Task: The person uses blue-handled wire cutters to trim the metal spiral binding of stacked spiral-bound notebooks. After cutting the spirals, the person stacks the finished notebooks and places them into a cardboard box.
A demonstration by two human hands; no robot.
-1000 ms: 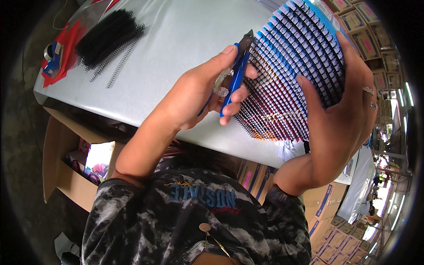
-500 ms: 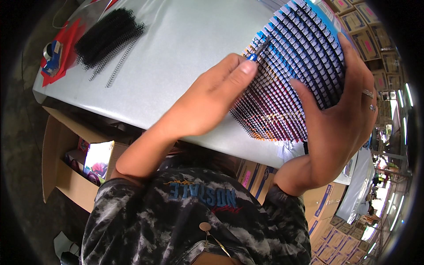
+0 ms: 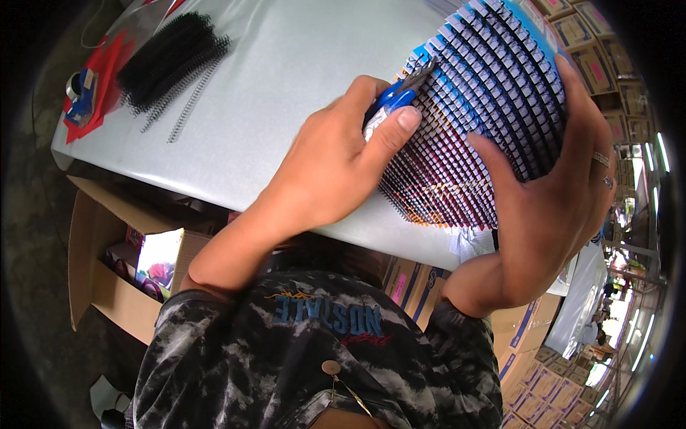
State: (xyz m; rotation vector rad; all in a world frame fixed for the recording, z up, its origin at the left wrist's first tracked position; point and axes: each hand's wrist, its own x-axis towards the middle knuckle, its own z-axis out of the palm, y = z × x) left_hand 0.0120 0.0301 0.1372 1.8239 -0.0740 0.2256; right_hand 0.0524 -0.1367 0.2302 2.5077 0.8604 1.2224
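Person at a desk, seen from above. Nearest, a black-and-grey mottled shirt; to its left, below the near edge of the desk, an open cardboard carton containing printed packages. The left hand reaches over the near edge, its fingers closed around blue-handled cutters; the tips meet the bound edges of a thick stack of coil-bound books, though whether the blades are parted is too fine to tell. The stack, probably notebooks, is on the desk's right part, its lower end close to the near edge, with black coils in dense parallel rows. The right hand, wearing rings, grips the stack's right side, thumb on the bound face and fingers spread around the outer side. Farther off, toward the desk's left edge, lies a bundle of loose black coils, a single coil just beside it. At that edge, a blue tape dispenser rests on a red sheet. Beyond the desk's right side rise stacked cartons.
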